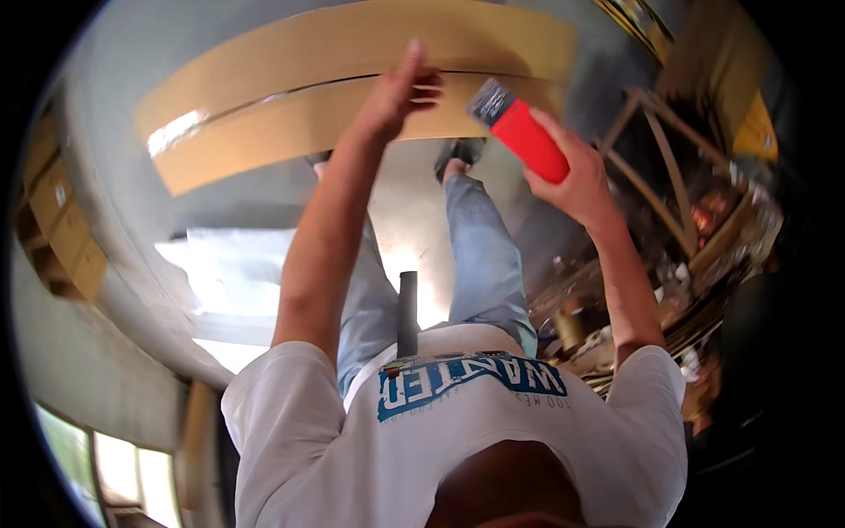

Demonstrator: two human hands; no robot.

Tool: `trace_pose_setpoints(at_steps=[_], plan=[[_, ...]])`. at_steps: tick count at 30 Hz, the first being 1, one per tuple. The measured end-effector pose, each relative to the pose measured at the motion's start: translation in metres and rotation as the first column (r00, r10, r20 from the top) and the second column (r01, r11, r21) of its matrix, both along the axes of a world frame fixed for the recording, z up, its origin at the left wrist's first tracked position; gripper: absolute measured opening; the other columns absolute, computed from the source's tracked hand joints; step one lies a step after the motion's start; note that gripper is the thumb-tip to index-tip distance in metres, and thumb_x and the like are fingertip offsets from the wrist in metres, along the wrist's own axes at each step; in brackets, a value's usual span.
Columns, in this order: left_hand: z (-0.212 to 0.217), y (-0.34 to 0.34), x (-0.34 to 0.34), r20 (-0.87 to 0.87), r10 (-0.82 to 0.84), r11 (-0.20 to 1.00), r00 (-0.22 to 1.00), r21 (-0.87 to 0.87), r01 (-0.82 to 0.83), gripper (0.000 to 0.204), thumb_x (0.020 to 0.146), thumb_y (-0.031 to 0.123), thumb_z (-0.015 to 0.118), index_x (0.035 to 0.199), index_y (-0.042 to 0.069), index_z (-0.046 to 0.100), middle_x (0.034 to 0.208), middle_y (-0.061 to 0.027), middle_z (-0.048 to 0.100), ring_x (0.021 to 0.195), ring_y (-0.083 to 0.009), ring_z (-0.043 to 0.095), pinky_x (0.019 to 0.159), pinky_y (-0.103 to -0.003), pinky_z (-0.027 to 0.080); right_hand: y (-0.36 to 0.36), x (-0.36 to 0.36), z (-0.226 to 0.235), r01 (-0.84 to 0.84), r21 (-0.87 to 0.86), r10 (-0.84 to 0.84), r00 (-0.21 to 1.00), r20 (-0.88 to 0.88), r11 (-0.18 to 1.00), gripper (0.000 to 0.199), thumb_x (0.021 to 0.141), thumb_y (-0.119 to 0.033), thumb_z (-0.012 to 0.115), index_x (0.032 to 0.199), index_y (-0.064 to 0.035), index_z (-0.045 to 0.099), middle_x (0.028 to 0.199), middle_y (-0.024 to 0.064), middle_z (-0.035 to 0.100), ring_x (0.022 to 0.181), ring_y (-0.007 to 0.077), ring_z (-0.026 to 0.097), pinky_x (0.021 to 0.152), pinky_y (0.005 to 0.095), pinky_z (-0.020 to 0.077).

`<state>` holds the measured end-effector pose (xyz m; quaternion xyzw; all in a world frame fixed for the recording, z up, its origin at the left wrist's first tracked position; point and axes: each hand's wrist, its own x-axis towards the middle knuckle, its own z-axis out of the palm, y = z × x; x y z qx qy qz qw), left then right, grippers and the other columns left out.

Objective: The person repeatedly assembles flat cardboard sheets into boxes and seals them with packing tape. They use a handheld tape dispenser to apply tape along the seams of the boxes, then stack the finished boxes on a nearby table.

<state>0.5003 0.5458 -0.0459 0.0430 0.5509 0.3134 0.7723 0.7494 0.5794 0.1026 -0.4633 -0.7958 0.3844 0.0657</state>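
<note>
A long, flat cardboard box (264, 136) stretches across the top of the view, with a dark seam running along its length. Shiny clear tape (176, 130) covers the seam's left end. My left hand (403, 95) is held over the box, empty, its fingers apart and slightly blurred. In my right hand (576, 172) is a red tape dispenser (531, 141) with a dark, shiny end tilted up toward the box's seam. My fingers wrap round its lower part, and it appears apart from the cardboard.
Small cardboard boxes (70, 229) stand at the far left. To the right, a wooden frame (660, 163) rises beside a heap of mixed clutter (576, 330). A bright white patch (233, 268) lies left of my legs.
</note>
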Motion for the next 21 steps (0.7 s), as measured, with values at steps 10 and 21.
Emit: trace_pose_setpoints(at_steps=[10, 21], plan=[[0.107, -0.137, -0.222, 0.300, 0.608, 0.751, 0.735, 0.083, -0.655, 0.046, 0.098, 0.040, 0.052, 0.108, -0.003, 0.065, 0.097, -0.0094, 0.067, 0.086, -0.0169, 0.063, 0.077, -0.030, 0.050, 0.035, -0.304, 0.006, -0.807, -0.009, 0.800, 0.586, -0.131, 0.590, 0.073, 0.062, -0.009, 0.076, 0.132, -0.0206, 0.056, 0.097, 0.0069, 0.065, 0.082, 0.0287, 0.064, 0.067, 0.0366, 0.0548], [0.009, -0.289, -0.376, -0.553, 0.831, 0.083, -0.055, 0.222, -0.971, 0.022, 0.092, 0.019, 0.066, 0.103, 0.000, 0.068, 0.086, -0.0040, 0.068, 0.075, -0.0108, 0.063, 0.064, -0.024, 0.047, 0.077, -0.672, -0.004, -1.000, 0.005, 0.629, 0.011, 0.777, 0.011, 0.049, 0.080, -0.040, 0.068, 0.125, -0.0247, 0.057, 0.079, 0.0156, 0.068, 0.065, 0.0329, 0.066, 0.056, 0.0448, 0.0506]])
